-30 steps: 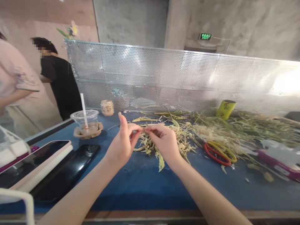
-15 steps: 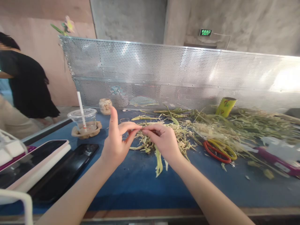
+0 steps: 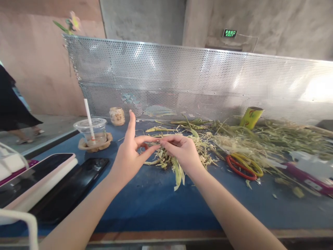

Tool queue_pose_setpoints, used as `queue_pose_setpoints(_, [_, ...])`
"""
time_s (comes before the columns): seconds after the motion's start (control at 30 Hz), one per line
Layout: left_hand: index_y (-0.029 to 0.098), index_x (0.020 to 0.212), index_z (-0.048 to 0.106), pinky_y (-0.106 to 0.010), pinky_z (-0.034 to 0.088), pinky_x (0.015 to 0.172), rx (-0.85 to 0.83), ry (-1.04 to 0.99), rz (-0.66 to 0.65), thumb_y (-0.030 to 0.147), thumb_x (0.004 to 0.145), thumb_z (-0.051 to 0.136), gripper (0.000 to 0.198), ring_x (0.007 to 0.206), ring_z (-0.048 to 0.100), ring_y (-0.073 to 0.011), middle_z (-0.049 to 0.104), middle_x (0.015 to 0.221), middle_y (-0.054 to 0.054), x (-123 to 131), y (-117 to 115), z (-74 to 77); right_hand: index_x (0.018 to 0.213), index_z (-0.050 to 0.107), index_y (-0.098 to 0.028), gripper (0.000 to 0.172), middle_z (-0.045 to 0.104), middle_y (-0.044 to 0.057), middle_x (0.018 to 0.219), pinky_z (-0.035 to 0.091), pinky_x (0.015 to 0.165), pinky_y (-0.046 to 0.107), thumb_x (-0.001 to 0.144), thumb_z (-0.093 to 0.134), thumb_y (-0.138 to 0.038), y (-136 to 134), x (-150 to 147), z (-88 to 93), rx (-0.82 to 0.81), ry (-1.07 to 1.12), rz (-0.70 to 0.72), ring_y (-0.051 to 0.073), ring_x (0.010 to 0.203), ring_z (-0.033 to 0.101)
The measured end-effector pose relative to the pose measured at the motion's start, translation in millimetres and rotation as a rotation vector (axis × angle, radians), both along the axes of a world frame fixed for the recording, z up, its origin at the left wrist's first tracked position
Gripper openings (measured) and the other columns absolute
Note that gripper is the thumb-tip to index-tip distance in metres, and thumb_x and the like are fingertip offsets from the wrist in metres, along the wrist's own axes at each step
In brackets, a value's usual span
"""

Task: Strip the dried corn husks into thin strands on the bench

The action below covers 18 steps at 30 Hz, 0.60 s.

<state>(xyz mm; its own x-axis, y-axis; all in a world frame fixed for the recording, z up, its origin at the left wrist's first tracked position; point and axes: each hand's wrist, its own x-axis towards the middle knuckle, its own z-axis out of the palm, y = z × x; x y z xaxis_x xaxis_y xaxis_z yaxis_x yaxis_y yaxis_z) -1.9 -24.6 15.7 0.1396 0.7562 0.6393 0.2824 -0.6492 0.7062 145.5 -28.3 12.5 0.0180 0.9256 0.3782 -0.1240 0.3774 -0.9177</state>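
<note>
My left hand point(image 3: 129, 155) and my right hand point(image 3: 182, 151) meet above a blue table point(image 3: 156, 205), fingertips touching. Both pinch a small bundle of dried, pale green plant strips point(image 3: 174, 166) that hangs below my right hand. The little finger of my left hand sticks straight up; thumb and other fingers pinch the bundle's end. My right hand's fingers are curled round the same bundle. A loose heap of similar stalks and husks point(image 3: 208, 146) lies just behind the hands.
Red-and-yellow scissors point(image 3: 243, 166) lie right of the hands. A plastic cup with a straw point(image 3: 91, 132), a small jar point(image 3: 117, 116) and two phones point(image 3: 65, 187) are on the left. A yellow cup point(image 3: 250, 117) leans by the perforated metal screen point(image 3: 197, 83). A person's dark clothing point(image 3: 13, 111) shows far left.
The camera has shifted right, and the two people at left have moved almost out of view. My hands stay together on the bundle; my left little finger has lifted higher.
</note>
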Motion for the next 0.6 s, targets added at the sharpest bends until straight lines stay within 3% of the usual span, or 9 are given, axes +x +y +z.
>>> queue_pose_setpoints(0.1, [0.028, 0.140, -0.002, -0.032, 0.051, 0.064, -0.044, 0.072, 0.006, 0.029, 0.071, 0.065, 0.097, 0.065, 0.061, -0.0170, 0.070, 0.079, -0.001, 0.3, -2.3, 1.8, 0.064, 0.064, -0.016, 0.012, 0.056, -0.003, 0.055, 0.033, 0.041, 0.019, 0.060, 0.071, -0.025, 1.9, 1.1, -0.9, -0.039, 0.107, 0.070, 0.004, 0.044, 0.041])
queue_pose_setpoints(0.27, [0.025, 0.140, 0.002, -0.028, 0.050, 0.063, -0.189, -0.071, -0.102, 0.028, 0.073, 0.063, 0.091, 0.067, 0.061, -0.0154, 0.068, 0.073, 0.000, 1.0, -4.7, 6.3, 0.066, 0.063, -0.018, 0.015, 0.053, -0.005, 0.054, 0.035, 0.043, 0.019, 0.062, 0.071, -0.030, 3.5, 4.9, -1.9, -0.081, 0.172, 0.219, 0.005, 0.044, 0.042])
queue_pose_setpoints(0.43, [0.024, 0.140, 0.001, -0.024, 0.048, 0.062, -0.203, -0.135, -0.113, 0.025, 0.072, 0.064, 0.093, 0.070, 0.058, -0.0123, 0.065, 0.085, -0.002, 3.8, -4.0, 4.2, 0.064, 0.063, -0.017, 0.012, 0.050, -0.006, 0.047, 0.029, 0.039, 0.019, 0.062, 0.070, -0.026, 3.2, 2.2, -2.8, -0.003, 0.085, 0.113, 0.004, 0.040, 0.037])
queue_pose_setpoints(0.6, [0.027, 0.140, 0.005, -0.023, 0.043, 0.056, -0.181, -0.132, -0.094, 0.025, 0.070, 0.066, 0.093, 0.061, 0.054, -0.0105, 0.062, 0.074, 0.002, 5.7, -5.0, 0.9, 0.066, 0.065, -0.018, 0.010, 0.050, -0.006, 0.047, 0.028, 0.039, 0.020, 0.064, 0.069, -0.026, 3.5, -0.6, -5.4, 0.023, 0.075, 0.074, 0.005, 0.039, 0.037])
